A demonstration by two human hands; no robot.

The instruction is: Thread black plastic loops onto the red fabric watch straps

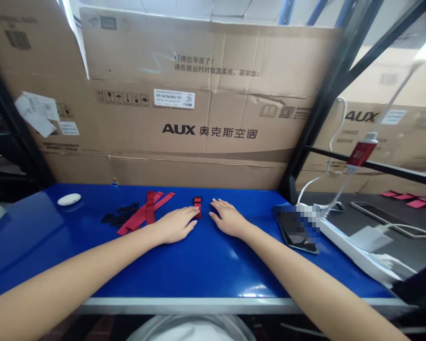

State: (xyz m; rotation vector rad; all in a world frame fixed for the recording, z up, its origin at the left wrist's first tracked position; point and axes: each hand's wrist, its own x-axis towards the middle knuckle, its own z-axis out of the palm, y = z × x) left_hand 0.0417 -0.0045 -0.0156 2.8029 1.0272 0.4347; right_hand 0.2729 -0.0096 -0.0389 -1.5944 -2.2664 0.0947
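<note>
A short red webbing strap (198,213) with a black buckle (198,200) at its far end lies on the blue table. My left hand (175,224) rests palm down just left of it, fingers stretched out and the tips at the strap's edge. To the right of the strap, my right hand (229,219) lies flat with its fingers extended, touching only the tabletop. Several loose red straps (142,215) lie crossed over one another beyond my left forearm. Beside them is a small heap of black plastic buckles (122,215), too bunched to tell apart.
A white oval object (69,199) sits at the far left. On the right are a dark phone (298,232) and a white power strip (355,251) with cables. A cardboard sheet (206,109) stands along the back, between black metal posts (315,118).
</note>
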